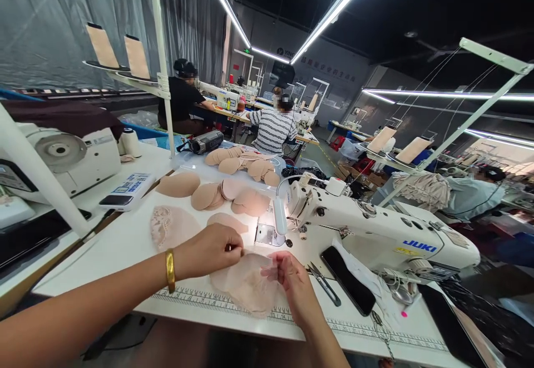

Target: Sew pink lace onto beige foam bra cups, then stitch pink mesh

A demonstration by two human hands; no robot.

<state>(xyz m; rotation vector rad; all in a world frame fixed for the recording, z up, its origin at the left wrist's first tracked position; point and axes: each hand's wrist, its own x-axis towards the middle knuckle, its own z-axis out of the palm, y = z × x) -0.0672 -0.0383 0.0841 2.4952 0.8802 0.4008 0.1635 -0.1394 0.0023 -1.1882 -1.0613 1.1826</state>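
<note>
A sheer beige lace fabric piece (249, 289) hangs between my hands over the front of the sewing table. My left hand (219, 248), with a gold bangle at the wrist, is closed at its upper left edge. The fingers of my right hand (288, 273) pinch its upper right edge, partly seen through the thin cloth. Just behind my hands is the lit needle plate (269, 234) of a white sewing machine (375, 234). Another lace piece (169, 226) lies to the left. Beige oval pads (208, 195) lie in overlapping groups beyond.
Right of my hand lie thread snips (324, 284) and a black phone (348, 279). A ruler strip (354, 328) runs along the front edge. More pads (244, 162) rest on a clear plastic sheet near a camcorder (206, 142). Co-workers (273, 123) sit at machines farther back.
</note>
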